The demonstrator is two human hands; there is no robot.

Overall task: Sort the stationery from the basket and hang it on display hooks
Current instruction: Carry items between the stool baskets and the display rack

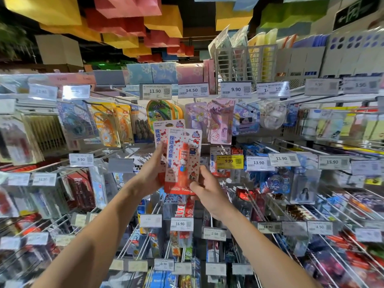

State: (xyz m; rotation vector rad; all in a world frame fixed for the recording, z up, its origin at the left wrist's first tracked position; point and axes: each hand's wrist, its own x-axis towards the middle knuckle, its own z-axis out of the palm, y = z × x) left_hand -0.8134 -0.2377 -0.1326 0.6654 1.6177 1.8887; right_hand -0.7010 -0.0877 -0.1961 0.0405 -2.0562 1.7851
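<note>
Two Hello Kitty blister cards are held up in front of the wall of display hooks (122,92), both upright and with the printed face toward the person. The front card (184,156) lies over the rear card (164,129) and sits a little lower and more to the right, so the top of the rear one shows behind it.

The left hand (153,169) grips the rear card at its left edge, with the fingers curled around it. The right hand (204,188) pinches the front card at its lower right corner, the thumb on the printed side and a finger along the right edge. Both grips are low on the cards. I think this is on purpose: the hang hole at the top stays free to slide onto a hook.

The cards are fanned apart, probably so that they can go on one at a time. They are near the row under the 11.90 price tag (155,91), just below a green pack (160,112) that hangs there. Which hook is meant for them I cannot tell. Neither card is on a hook yet.
</note>
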